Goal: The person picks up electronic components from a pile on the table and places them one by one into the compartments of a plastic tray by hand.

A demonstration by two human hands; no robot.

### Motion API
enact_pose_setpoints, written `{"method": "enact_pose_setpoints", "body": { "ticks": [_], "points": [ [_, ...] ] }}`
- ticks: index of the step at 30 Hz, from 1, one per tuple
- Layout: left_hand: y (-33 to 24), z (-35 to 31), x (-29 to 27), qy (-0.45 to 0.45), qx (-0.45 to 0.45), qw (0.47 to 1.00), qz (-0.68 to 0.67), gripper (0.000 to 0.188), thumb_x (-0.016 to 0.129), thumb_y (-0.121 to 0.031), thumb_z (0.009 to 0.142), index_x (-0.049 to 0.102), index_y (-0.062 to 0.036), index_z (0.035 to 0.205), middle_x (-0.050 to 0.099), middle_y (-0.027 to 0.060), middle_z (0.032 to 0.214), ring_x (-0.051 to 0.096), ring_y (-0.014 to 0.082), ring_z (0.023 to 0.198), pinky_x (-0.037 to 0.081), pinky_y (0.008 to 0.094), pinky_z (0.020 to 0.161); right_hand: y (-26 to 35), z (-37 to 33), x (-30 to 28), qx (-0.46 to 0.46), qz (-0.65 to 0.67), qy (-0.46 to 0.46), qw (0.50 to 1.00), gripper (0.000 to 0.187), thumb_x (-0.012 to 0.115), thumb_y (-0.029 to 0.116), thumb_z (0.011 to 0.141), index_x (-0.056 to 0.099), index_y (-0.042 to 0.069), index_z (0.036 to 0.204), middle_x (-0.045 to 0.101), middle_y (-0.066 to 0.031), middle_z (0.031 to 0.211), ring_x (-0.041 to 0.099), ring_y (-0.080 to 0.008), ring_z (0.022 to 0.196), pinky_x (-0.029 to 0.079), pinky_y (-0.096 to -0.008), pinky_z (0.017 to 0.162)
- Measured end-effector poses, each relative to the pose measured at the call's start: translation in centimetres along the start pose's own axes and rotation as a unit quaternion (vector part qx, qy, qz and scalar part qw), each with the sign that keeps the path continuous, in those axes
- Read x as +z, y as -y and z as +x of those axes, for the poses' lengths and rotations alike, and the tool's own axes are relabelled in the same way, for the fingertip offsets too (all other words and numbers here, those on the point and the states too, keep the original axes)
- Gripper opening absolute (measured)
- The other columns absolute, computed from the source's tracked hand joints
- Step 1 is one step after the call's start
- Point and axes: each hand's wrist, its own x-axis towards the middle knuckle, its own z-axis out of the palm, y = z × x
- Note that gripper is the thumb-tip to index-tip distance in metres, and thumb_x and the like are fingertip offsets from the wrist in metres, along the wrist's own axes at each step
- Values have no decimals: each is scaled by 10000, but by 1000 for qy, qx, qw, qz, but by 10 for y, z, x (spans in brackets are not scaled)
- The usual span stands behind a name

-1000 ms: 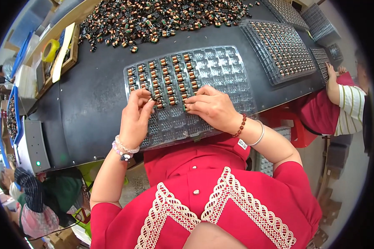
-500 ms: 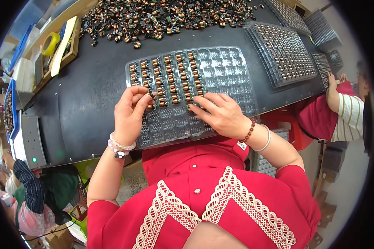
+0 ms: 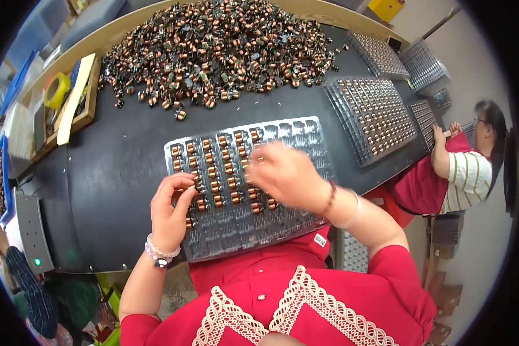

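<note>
A clear plastic tray (image 3: 230,230) with moulded pockets lies in front of me. Small copper-wound coils (image 3: 208,156) fill columns of its left and middle pockets; the near rows and the far right corner hold bare pockets. Over the tray's left side is my left hand (image 3: 172,206), thumb and forefinger pinched together beside the coils. Whatever lies between those fingertips is too small to make out. My right hand (image 3: 285,176) hovers over the middle columns, its fingers smeared by motion and covering some of the coils there.
A large heap of loose coils (image 3: 213,52) spreads along the back of the black table (image 3: 121,190). Stacked filled trays (image 3: 375,118) stand at the right. A wooden box (image 3: 86,112) with yellow tape (image 3: 57,91) sits at the left. Another person (image 3: 467,167) works at far right.
The view has tilted up, showing more of the heap. My right hand has moved from the near end of the coil columns farther up the tray. My left hand stays pinched at the tray's left side.
</note>
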Motion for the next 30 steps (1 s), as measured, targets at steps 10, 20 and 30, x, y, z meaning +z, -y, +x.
{"method": "enact_pose_setpoints", "body": {
  "ticks": [10, 20, 30],
  "points": [
    [-3, 1, -18, -29, -59, 996, -61, 135, 602, 43, 866, 637, 38, 996, 630, 63, 982, 623, 124, 846, 503, 245, 764, -135, 97, 72, 94, -249, 39, 963, 592, 683, 481, 805, 514, 255, 1325, 426, -130, 1440, 366, -358, 1333, 312, -486, 1098],
    [-13, -25, -15, 77, 61, 954, 284, 151, 739, -87, 716, 676, -91, 853, 534, 67, 1165, 369, 351, 1240, 323, 466, 1024, -110, 76, 59, 3, -274, 83, 958, 223, 622, 142, 844, 603, 111, 1064, 609, -28, 1048, 592, -217, 1013, 544, -341, 769],
    [-20, -22, 4, 70, 94, 916, 384, 103, 746, -82, 683, 647, -54, 697, 526, 92, 1164, 376, 366, 1250, 310, 506, 1018, -94, 68, 48, 76, -124, 119, 982, 221, 607, 190, 881, 637, 69, 1064, 625, -61, 1147, 625, -254, 1009, 519, -374, 852]
  ]
}}
